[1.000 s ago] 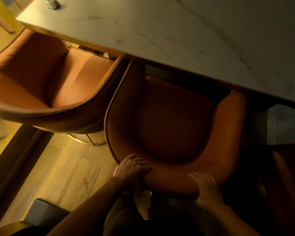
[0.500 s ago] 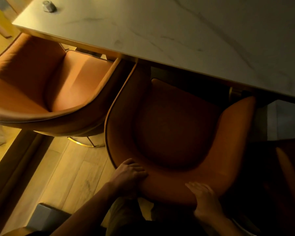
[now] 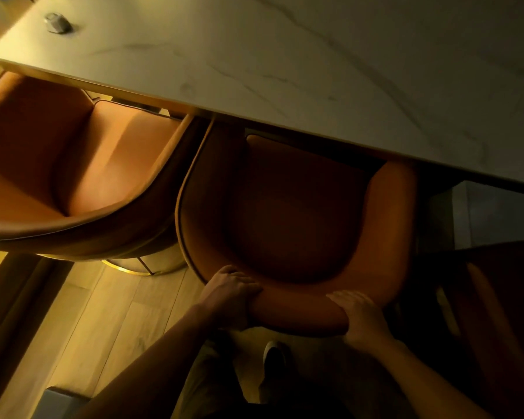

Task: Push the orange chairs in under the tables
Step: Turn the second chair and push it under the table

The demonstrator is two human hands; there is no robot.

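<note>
The left hand (image 3: pixel 229 293) curls its fingers over the top of the backrest of the rounded orange leather chair (image 3: pixel 288 213); the right hand (image 3: pixel 360 316) lies flatter on the same rim, fingers draped over it — its thumb is hidden. The seat's front edge sits under the white marble-veined table (image 3: pixel 315 62). A second orange tub chair (image 3: pixel 73 164) stands just beside, cut off at the left edge — a small grey object (image 3: pixel 57 23) on the tabletop is too blurred to identify.

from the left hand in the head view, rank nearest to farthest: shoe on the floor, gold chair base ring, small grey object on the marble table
Measured from the left hand:
1. Shoe, just below, to its right.
2. Gold chair base ring, left, under the neighbouring orange chair.
3. Small grey object, far upper left on the marble table.
</note>
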